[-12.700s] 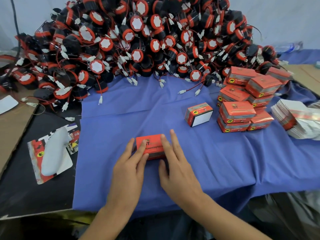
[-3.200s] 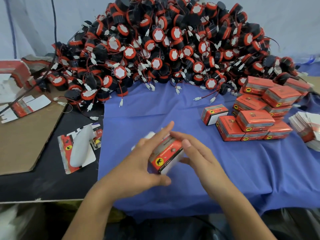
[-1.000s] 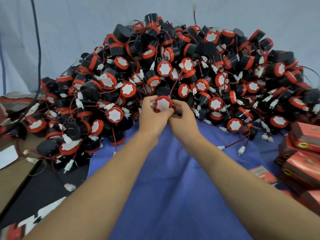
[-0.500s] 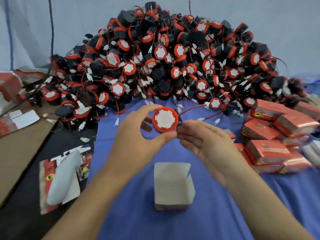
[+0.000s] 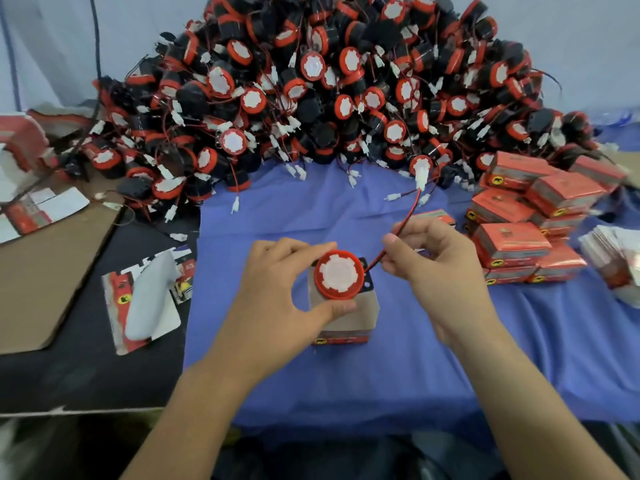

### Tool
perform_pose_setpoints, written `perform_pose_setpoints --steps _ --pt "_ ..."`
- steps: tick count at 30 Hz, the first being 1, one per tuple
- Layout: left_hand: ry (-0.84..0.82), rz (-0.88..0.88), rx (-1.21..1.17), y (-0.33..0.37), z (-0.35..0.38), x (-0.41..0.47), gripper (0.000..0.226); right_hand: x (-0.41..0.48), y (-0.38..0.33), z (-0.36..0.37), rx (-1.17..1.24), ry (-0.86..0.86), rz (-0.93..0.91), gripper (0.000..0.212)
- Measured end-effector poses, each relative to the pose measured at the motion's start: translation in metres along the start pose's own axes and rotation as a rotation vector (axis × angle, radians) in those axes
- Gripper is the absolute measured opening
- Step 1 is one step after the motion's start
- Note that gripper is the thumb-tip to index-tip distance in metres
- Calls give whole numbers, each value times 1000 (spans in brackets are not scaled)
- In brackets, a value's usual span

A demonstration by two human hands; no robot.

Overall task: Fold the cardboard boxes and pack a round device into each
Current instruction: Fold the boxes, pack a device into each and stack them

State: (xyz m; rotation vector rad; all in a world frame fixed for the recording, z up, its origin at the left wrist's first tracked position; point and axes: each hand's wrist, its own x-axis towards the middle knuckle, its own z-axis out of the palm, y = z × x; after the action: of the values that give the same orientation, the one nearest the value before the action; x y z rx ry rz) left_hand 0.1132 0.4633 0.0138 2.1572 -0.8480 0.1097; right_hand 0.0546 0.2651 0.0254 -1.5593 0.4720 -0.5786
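Fingers of the left hand [image 5: 277, 299] pinch the round device with red rim, white face and black body [image 5: 338, 274] at its edge, thumb below and the other fingers above, in the centre of the frame. The device hangs just over the open top of the small cardboard box with grey inside and red printed band [image 5: 341, 323], which stands on the blue cloth of the bench [image 5: 398, 375]. The right hand [image 5: 436, 265] pinches the thin red and black wire [image 5: 405, 220] between thumb and forefinger; the wire runs up to a white plug [image 5: 421, 176] near the big heap of the same devices [image 5: 329, 91] in the upper part of the frame.

The device looks like hard plastic, light and stiff, so a grip on the rim should be safe. The wire is thin and soft and probably should be coiled, not pulled. The box walls look thin and may bend if the device is pushed in crooked. At the right, closed red boxes [image 5: 519, 216] are stacked.
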Motion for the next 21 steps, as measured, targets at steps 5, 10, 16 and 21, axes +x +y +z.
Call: perform_pose_setpoints --steps 5,10,16,21 --pt "-61 49 126 -6 1 -1 57 -4 2 4 -431 -46 -156 9" --pt "-125 103 302 -11 3 1 53 -12 9 13 -662 -91 -266 19" --pt "-234 102 420 -13 9 6 47 -13 15 11 -697 -171 -374 19" --pt "-266 102 503 -14 17 3 41 -13 23 6 -783 -212 -442 19"
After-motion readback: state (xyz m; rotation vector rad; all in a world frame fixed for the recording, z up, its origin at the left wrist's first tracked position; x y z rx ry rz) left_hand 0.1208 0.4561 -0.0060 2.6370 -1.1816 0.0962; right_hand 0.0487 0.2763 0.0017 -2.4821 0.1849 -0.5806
